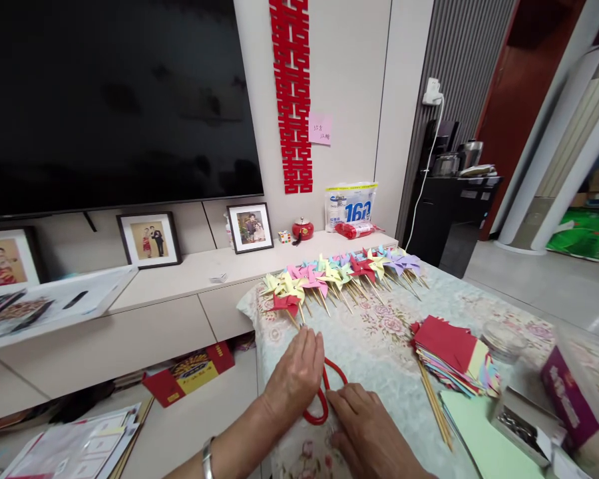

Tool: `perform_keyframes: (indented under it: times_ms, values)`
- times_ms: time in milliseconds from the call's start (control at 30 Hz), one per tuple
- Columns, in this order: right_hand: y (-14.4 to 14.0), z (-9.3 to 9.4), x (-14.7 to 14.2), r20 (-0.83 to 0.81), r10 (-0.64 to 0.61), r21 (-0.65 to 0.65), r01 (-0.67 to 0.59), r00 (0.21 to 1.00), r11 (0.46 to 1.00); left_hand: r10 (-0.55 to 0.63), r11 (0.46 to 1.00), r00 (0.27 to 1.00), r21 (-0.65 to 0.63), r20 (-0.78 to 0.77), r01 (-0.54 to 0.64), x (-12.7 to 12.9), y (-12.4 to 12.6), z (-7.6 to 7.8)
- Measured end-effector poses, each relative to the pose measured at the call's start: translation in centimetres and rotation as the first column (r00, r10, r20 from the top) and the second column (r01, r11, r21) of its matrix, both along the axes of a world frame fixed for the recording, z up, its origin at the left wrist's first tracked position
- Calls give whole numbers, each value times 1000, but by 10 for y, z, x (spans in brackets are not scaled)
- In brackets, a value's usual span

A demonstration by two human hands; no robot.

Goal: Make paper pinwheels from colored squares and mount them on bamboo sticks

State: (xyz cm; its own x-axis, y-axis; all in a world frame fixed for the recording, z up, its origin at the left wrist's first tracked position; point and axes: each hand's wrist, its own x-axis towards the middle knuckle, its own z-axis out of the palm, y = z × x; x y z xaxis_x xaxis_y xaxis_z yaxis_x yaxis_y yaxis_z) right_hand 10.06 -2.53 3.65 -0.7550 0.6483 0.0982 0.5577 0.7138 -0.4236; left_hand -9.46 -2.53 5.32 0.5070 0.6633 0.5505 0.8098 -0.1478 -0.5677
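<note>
Scissors with red loop handles (317,418) lie on the flowered tablecloth between my hands. My left hand (297,366) covers their blades, fingers pressed together and closed over them, so the blades are mostly hidden. Just past its fingertips is a red paper pinwheel (285,303) on a wooden stick. My right hand (362,419) rests low on the cloth with its fingers stretched out, beside the handles, and appears to hold nothing. Farther back lies a row of finished paper pinwheels (332,274) in yellow, pink, red and purple.
On the right are stacked coloured paper squares (442,342), wooden sticks (435,407), green paper (472,426), a small box of metal pieces (522,426), a round clear container (504,340) and a purple-labelled tub (564,389). A white cabinet (194,276) borders the table's left side.
</note>
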Motion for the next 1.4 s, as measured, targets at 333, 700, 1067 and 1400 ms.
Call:
perform_keyframes:
  times_ms: [333, 700, 1067, 1400]
  values:
    - [12, 6, 33, 233, -68, -79, 88, 970, 993, -155, 980, 988, 123, 5, 153, 15, -4, -1]
    - [17, 2, 36, 167, -93, -134, 116, 982, 984, -49, 980, 994, 186, -101, 67, -22, 52, -9]
    - [18, 2, 34, 185, -107, -146, 135, 977, 980, -167, 985, 985, -47, 29, 169, -44, 71, -62]
    - [20, -10, 37, 146, -93, -108, 110, 985, 988, 23, 996, 634, -71, 773, 50, -37, 52, -41]
